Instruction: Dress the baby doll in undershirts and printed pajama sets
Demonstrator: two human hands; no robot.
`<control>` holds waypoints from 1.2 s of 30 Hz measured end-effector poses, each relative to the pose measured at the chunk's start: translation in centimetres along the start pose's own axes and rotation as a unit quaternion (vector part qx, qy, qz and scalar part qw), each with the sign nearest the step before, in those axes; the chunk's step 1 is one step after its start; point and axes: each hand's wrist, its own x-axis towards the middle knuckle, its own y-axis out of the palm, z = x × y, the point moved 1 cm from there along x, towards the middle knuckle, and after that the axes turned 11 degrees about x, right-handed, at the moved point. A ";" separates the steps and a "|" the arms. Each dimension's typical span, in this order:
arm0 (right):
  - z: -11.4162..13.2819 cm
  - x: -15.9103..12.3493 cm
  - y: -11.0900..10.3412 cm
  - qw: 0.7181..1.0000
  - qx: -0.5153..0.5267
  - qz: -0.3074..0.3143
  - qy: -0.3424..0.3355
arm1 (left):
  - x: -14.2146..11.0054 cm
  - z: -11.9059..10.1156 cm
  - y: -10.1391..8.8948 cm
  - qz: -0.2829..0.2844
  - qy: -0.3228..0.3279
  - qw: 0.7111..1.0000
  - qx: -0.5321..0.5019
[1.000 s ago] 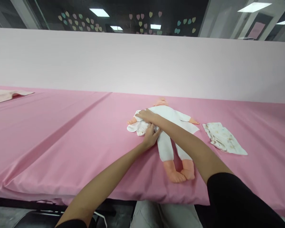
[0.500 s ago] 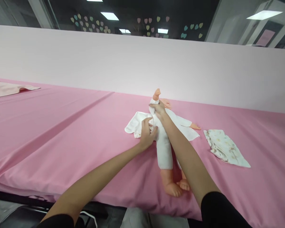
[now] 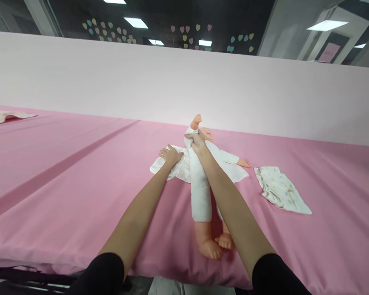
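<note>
A baby doll (image 3: 200, 192) with a white cloth body lies on the pink-covered table, its feet toward me and its near side tipped up. My right hand (image 3: 197, 141) is wrapped round the doll's raised left-side arm, whose small hand points upward. Beneath and beside the doll spreads a white baby garment (image 3: 181, 170). My left hand (image 3: 170, 155) lies on the part to the left of the doll, fingers spread over the fabric. Another part of the white cloth shows to the doll's right. The doll's head is mostly hidden behind its body and my right hand.
A folded, patterned white cloth (image 3: 281, 189) lies to the right of the doll. At the far left is a pale pink cloth (image 3: 6, 116). The pink table cover (image 3: 80, 184) meets a white wall (image 3: 184, 86) at the back.
My right hand has lifted the doll's arm and tipped its body to the right. My left hand has moved left from the doll's side onto the white garment, which now lies flatter.
</note>
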 end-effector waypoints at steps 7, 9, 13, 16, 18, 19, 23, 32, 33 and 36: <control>0.3 -0.4 0.2 0.990 -0.135 0.036 -0.030 | 1.0 2.8 -3.0 0.060 0.120 0.991 -0.016; 0.2 -0.7 0.2 0.965 -0.243 0.080 -0.062 | 1.1 3.5 -4.4 0.058 0.130 0.989 -0.027; -1.1 -1.6 0.4 0.812 -0.493 0.249 -0.191 | 0.5 3.6 -7.3 0.020 0.160 0.985 -0.055; -2.4 -2.4 0.7 0.741 -0.577 0.262 -0.223 | -0.2 2.7 -9.2 -0.053 0.211 0.974 -0.065; -2.8 -2.7 0.9 0.731 -0.608 0.225 -0.215 | -0.6 2.2 -10.0 -0.110 0.233 0.963 -0.078; -2.9 -2.9 1.0 0.728 -0.618 0.210 -0.209 | -0.7 2.0 -10.4 -0.132 0.239 0.958 -0.088; -2.8 -3.5 1.1 0.727 -0.637 0.187 -0.175 | -1.4 1.7 -11.2 -0.177 0.256 0.945 -0.095; -2.8 -4.9 1.1 0.645 -0.740 0.145 -0.123 | -3.3 1.6 -13.2 -0.204 0.188 0.961 -0.010; -2.8 -5.0 1.1 0.635 -0.748 0.147 -0.123 | -3.3 1.7 -13.4 -0.203 0.178 0.963 -0.004; -2.9 -5.2 1.0 0.610 -0.766 0.160 -0.125 | -3.3 2.0 -13.5 -0.198 0.162 0.967 -0.002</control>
